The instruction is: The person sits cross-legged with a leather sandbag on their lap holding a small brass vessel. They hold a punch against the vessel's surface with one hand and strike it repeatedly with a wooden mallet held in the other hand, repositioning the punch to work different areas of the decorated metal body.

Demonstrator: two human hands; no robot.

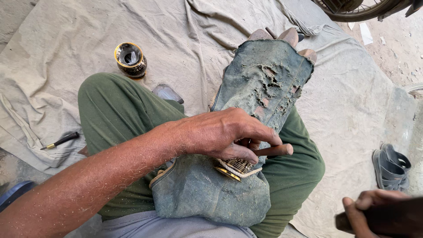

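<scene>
while pinning the small brass piece [235,167] on the worn blue cloth [260,83] over the lap, best to press down firmly with the left hand [220,132] and stop any rocking. left fingers [260,132] clamped together around a short wooden rod [275,150], tip aimed just beside the brass piece. worth keeping that rod steady and upright enough to meet a blow squarely, thumb clear of the end. right hand [374,211] at the lower corner, fingers closed on a dark wooden handle [387,218]; head of it out of view. better to strike lightly, wrist loose. brass vase [130,59] standing well apart on the grey sheet [66,44], screwdriver [61,141] lying near the knee, sandals [391,165] off to the right.
</scene>
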